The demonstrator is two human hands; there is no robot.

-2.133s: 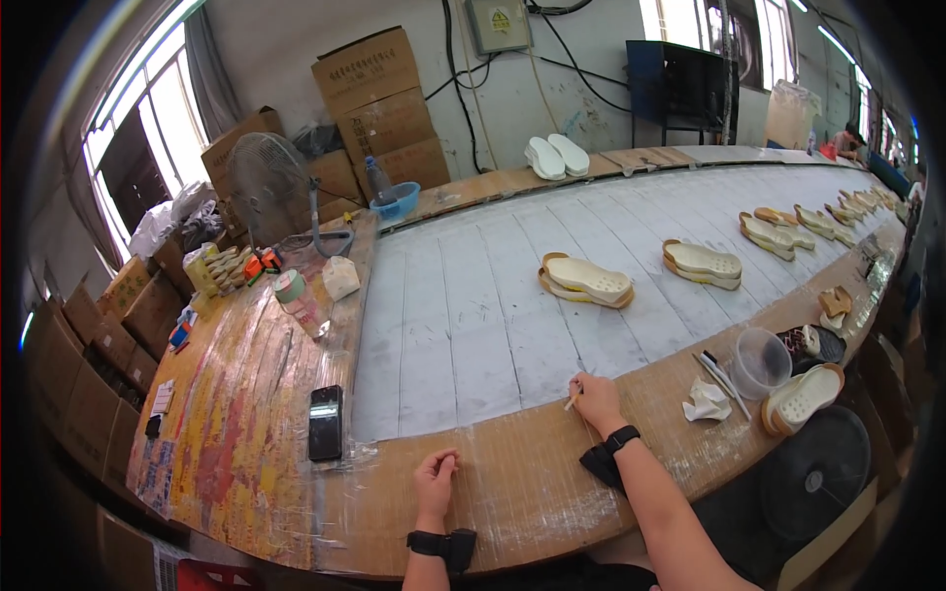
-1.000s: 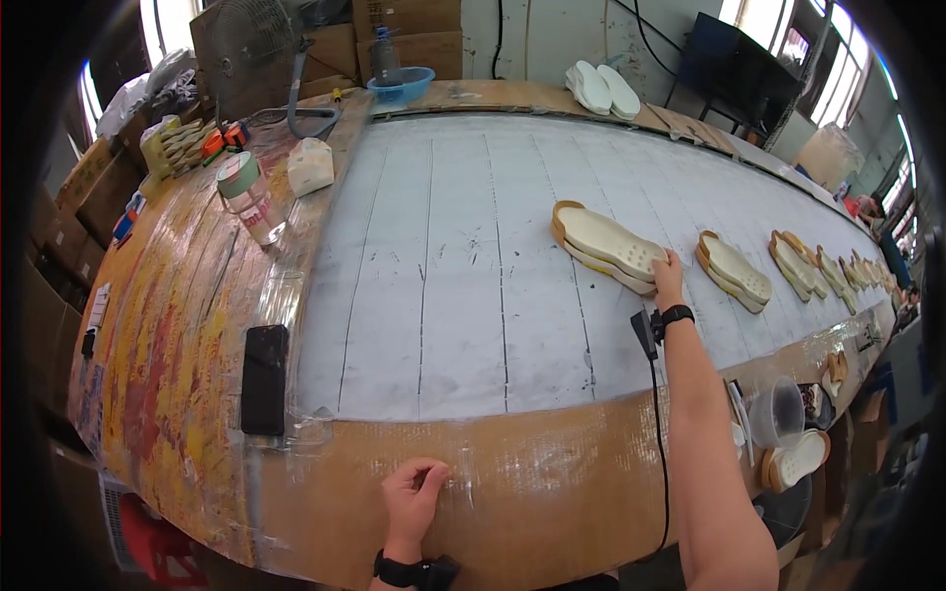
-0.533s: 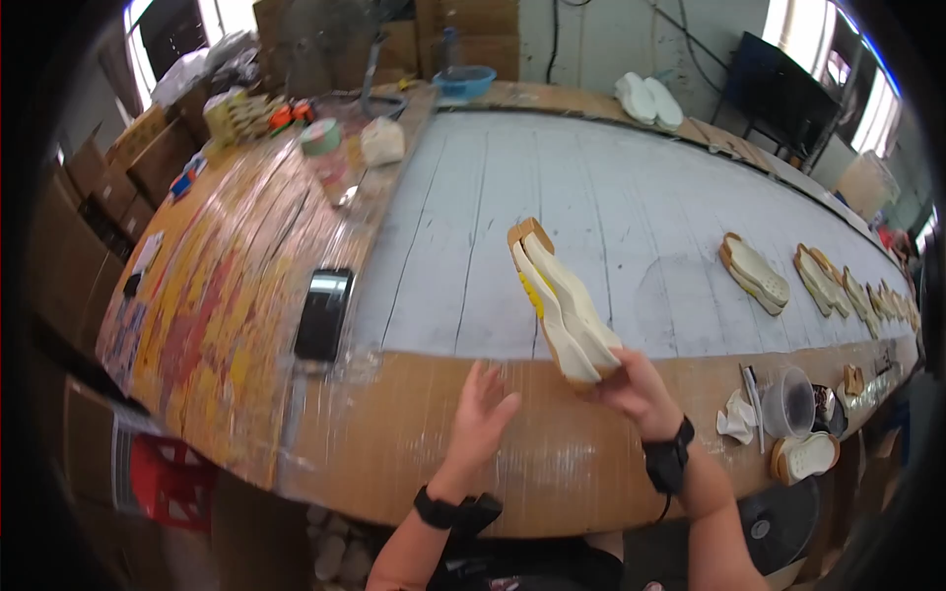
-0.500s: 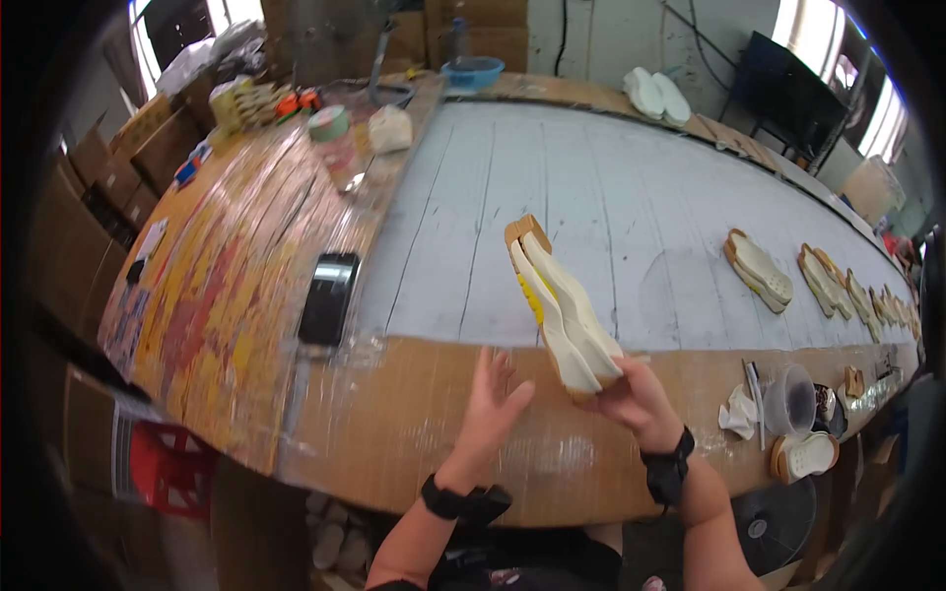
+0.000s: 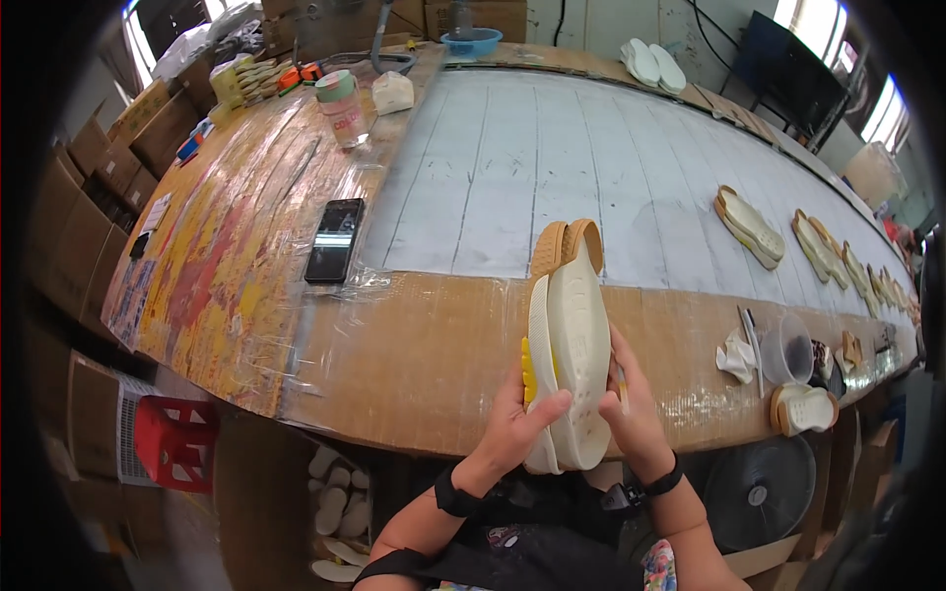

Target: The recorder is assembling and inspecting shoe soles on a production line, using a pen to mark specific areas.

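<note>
Between my two hands, above the near edge of the table, I hold a pair of cream shoe soles [image 5: 577, 345]. They lie against each other, tan heel ends pointing away from me, with a yellow piece showing along the left side. My left hand [image 5: 514, 419] grips the left sole, its thumb laid across toward the right one. My right hand [image 5: 636, 409] holds the right sole by its outer edge, with part of its fingers hidden. More soles [image 5: 749, 227] stand in a row on the white board [image 5: 473, 177] toward the right.
A phone [image 5: 334, 241] lies on the table to the left, with a jar [image 5: 342, 110] behind it. At the right are a clear plastic tub [image 5: 785, 350], crumpled tissue [image 5: 735, 357] and another sole [image 5: 803, 409]. A red stool [image 5: 175, 443] and a fan [image 5: 759, 492] stand below.
The soles have come closer to me and turned more upright. My left hand, open and apart before, has taken hold of them alongside my right hand.
</note>
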